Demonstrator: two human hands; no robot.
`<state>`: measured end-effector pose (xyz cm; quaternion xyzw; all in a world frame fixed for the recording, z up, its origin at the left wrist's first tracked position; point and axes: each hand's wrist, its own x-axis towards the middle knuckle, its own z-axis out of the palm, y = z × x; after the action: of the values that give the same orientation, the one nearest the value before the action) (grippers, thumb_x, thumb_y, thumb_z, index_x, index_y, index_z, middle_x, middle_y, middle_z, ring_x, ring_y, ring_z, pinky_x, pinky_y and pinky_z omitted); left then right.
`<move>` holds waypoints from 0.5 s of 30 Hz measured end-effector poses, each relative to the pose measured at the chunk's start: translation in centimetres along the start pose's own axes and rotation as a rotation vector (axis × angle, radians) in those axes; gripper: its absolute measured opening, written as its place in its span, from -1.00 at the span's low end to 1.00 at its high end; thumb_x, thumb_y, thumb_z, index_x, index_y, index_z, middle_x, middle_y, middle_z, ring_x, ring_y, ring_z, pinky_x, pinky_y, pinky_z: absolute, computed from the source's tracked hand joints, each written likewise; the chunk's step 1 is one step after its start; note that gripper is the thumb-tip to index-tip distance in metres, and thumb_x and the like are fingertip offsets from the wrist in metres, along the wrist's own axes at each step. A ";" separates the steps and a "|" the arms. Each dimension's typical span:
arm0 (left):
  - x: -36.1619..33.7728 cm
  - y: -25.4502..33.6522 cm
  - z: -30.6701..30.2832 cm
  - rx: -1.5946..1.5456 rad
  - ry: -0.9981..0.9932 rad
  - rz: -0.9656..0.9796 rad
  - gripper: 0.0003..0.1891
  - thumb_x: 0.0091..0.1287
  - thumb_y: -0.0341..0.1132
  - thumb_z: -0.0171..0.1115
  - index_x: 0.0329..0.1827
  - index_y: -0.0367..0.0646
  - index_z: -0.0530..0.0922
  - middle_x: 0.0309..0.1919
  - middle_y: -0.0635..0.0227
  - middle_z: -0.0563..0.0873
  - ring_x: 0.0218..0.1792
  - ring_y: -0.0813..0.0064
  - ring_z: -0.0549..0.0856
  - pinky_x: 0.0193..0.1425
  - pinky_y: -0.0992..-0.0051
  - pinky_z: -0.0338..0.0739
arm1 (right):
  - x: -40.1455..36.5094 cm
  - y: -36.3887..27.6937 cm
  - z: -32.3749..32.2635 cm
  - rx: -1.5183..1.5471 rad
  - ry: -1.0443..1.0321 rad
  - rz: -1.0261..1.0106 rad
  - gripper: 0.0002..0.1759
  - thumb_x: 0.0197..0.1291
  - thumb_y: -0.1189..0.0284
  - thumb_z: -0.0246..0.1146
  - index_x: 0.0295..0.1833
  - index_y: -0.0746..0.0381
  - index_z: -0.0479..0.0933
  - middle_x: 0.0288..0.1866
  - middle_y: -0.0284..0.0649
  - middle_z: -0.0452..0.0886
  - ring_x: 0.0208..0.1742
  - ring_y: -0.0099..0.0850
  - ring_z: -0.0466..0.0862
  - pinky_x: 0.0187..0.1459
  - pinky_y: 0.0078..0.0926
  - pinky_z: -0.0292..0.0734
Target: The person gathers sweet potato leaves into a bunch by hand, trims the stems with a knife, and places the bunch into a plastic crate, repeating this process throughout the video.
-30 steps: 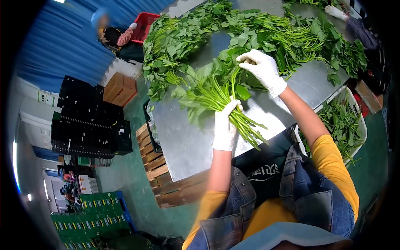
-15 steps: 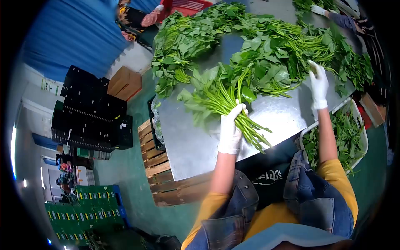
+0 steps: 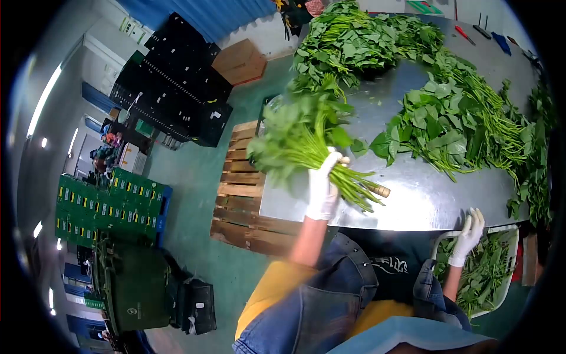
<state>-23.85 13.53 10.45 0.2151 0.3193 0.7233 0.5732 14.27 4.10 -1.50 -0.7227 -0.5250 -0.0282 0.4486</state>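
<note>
My left hand, in a white glove, is closed round the stems of a bunch of leafy greens. The leaves point up and left, blurred by motion, and the cut stem ends stick out to the right over the metal table. A short brown stick-like end shows beside those stems. My right hand, also gloved, is at the table's front edge with its fingers stretched out and nothing in them. Just below it stands a white crate of loose greens.
Heaps of greens lie at the back and more greens to the right. A red-handled tool rests at the far side. A wooden pallet, black crates, a cardboard box and a green bin stand left.
The view has turned left. My left hand still holds the bunch, now near the table's left front. My right hand has dropped from beside the greens to the table's front edge.
</note>
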 end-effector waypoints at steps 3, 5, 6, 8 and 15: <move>-1.0 1.7 -2.3 0.050 0.178 0.079 -0.79 0.23 -0.52 0.23 -0.11 -0.26 0.45 -0.29 0.20 0.61 -0.30 0.39 0.63 -0.20 0.49 0.54 | 1.0 -5.8 1.9 0.222 -0.120 -0.060 -0.80 0.18 0.58 0.16 -0.07 0.32 0.56 0.01 -0.06 0.54 0.05 -0.18 0.53 0.10 -0.35 0.40; -2.3 2.7 -1.9 0.167 0.288 0.195 -0.80 0.25 -0.46 0.23 -0.09 -0.28 0.48 -0.26 0.21 0.63 -0.27 0.42 0.64 -0.13 0.48 0.53 | 2.2 -6.9 3.5 0.124 -0.232 -0.199 -0.77 0.13 0.55 0.19 -0.07 0.26 0.57 -0.03 -0.08 0.55 0.01 -0.16 0.52 0.06 -0.32 0.39; -3.3 3.1 -0.9 0.264 0.344 0.271 -0.79 0.27 -0.40 0.22 -0.09 -0.28 0.52 -0.26 0.24 0.64 -0.27 0.46 0.64 -0.09 0.47 0.52 | 3.0 -7.1 4.4 0.066 -0.277 -0.271 -0.75 0.10 0.53 0.22 -0.07 0.23 0.57 -0.06 -0.11 0.56 0.00 -0.17 0.52 0.03 -0.31 0.38; -3.7 3.1 -1.4 0.447 0.382 0.408 -0.76 0.32 -0.35 0.19 -0.05 -0.29 0.50 -0.27 0.27 0.64 -0.25 0.47 0.62 -0.07 0.47 0.50 | 5.0 -7.0 6.4 0.030 -0.243 -0.455 -0.70 0.06 0.50 0.24 -0.03 0.17 0.56 -0.10 -0.19 0.57 -0.04 -0.24 0.52 0.00 -0.33 0.34; -5.8 4.5 -2.2 0.240 0.368 0.462 -0.67 0.38 -0.30 0.09 0.16 -0.19 0.45 -0.38 0.43 0.53 -0.32 0.58 0.50 -0.11 0.50 0.45 | 8.4 -4.4 8.3 -0.421 -0.380 -0.328 -0.53 -0.02 0.38 0.32 0.09 0.13 0.51 -0.01 -0.25 0.54 0.04 -0.30 0.49 0.04 -0.28 0.31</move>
<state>-27.03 6.82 12.40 0.2134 0.4435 0.8183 0.2968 11.00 16.09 0.50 -0.6977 -0.6915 -0.0726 0.1728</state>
